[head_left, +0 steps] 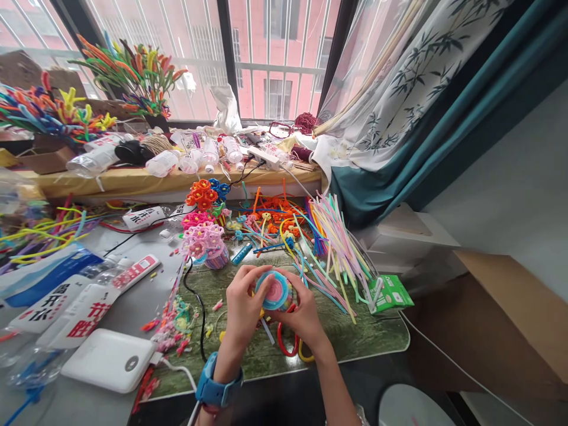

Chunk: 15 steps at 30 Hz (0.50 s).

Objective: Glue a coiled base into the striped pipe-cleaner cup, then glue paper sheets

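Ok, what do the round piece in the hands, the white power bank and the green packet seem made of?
Round piece: probably matte, fuzzy pipe-cleaner stems, judging by its coiled rings. White power bank: likely hard plastic, smooth, rounded, with a soft sheen. Green packet: perhaps plastic film, thin and slightly shiny; coated paper is possible.

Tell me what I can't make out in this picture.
All in the head view:
- Much of the side of the round blue-and-pink piece: behind the left hand and right hand.
- Round white surface: cut off by the bottom edge.
- Small print on the green packet: too small.
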### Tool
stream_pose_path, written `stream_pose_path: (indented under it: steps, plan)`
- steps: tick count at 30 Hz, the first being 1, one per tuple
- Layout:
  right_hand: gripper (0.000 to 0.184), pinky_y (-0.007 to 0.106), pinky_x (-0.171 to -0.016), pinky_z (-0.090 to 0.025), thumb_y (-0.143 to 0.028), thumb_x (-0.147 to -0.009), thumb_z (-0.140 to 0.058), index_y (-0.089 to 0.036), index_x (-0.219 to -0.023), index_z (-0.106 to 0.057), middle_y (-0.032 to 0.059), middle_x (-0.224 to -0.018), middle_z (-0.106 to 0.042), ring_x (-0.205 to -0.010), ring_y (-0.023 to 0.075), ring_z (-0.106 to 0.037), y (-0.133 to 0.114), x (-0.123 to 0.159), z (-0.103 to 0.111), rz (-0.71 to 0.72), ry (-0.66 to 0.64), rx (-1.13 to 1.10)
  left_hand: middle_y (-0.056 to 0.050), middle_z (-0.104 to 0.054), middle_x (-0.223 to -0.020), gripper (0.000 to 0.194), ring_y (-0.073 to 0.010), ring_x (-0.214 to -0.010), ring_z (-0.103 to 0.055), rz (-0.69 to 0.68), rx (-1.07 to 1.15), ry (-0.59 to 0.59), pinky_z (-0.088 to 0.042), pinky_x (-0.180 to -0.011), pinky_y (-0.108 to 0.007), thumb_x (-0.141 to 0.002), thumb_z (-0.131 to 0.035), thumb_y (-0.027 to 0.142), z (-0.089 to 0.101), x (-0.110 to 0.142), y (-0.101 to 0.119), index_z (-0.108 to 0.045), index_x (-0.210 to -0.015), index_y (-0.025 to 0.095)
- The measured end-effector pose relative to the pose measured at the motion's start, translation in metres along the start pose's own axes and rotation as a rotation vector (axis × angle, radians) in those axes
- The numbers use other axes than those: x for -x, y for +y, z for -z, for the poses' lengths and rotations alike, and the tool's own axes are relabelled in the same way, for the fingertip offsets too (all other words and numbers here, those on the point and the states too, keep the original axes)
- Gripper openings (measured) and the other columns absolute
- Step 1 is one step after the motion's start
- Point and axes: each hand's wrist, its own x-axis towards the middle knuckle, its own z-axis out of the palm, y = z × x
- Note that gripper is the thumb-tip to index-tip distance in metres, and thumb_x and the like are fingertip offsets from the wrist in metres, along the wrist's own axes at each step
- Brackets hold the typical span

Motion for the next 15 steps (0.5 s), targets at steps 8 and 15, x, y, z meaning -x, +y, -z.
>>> stream_pose_path:
  steps: [8,15]
  plan:
    - [0.069,0.044,-0.101,-0.053,-0.032,-0.068,-0.086,-0.026,-0.131,-0.059,0.0089,-0.13,-0.065,-0.12,0.0303,-0.062,-0.005,0.0,0.005,-0.031,0.024,-0.073,-0.007,-0.068,-0.11,0.03,-0.0191,-0.089,-0.065,-0.166,-0.076,-0.002,-0.053,-0.07,-0.028,-0.093,-0.059,0.039,0.014,0.012,-0.001,-0.069,-0.116,0.024]
    - [0.07,0.042,-0.1,-0.053,-0.029,-0.064,-0.086,-0.027,-0.13,-0.06,0.0078,-0.129,-0.064,-0.118,0.0295,-0.063,-0.018,0.001,0.01,-0.038,0.062,-0.056,-0.005,-0.073,-0.115,0.027,-0.0234,-0.105,-0.063,-0.667,-0.437,0.015,-0.051,-0.089,-0.038,-0.09,-0.066,0.028,0.023,0.022,0.003,-0.071,-0.115,0.034]
